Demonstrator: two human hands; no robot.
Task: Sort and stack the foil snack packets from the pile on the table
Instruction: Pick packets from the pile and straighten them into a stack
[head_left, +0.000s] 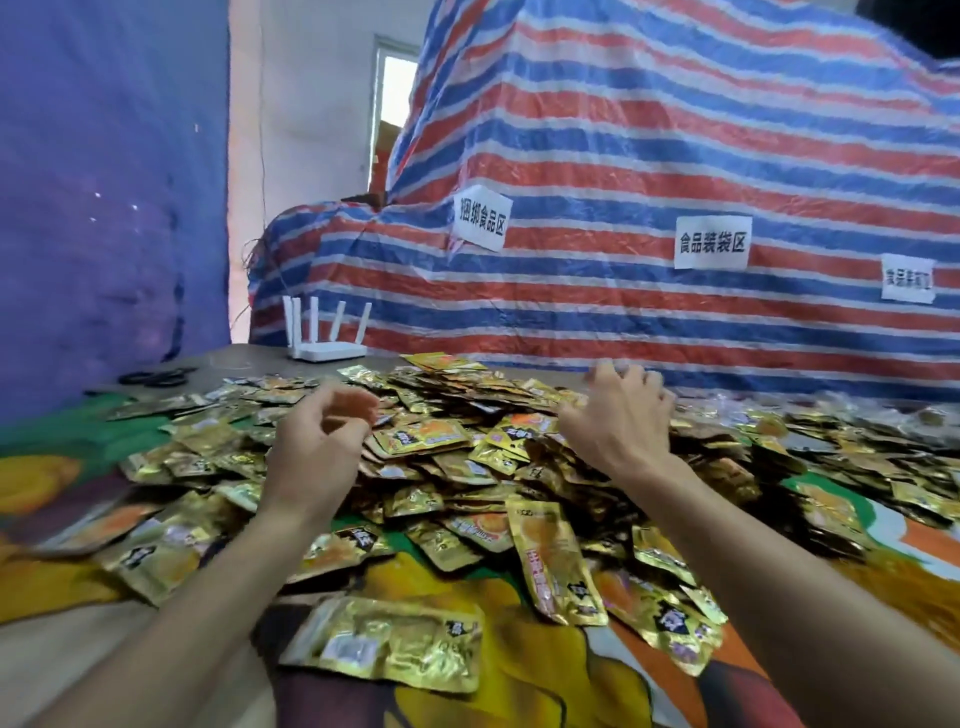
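While beneath the fingers (631, 382), foil packets (431, 436).

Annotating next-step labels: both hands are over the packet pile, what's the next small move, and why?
Probably lower the left hand and pinch one packet from the pile: its fingers hover loosely curled, seemingly empty. The right hand rests fingers-down on the far side; whether it grips anything is unclear.
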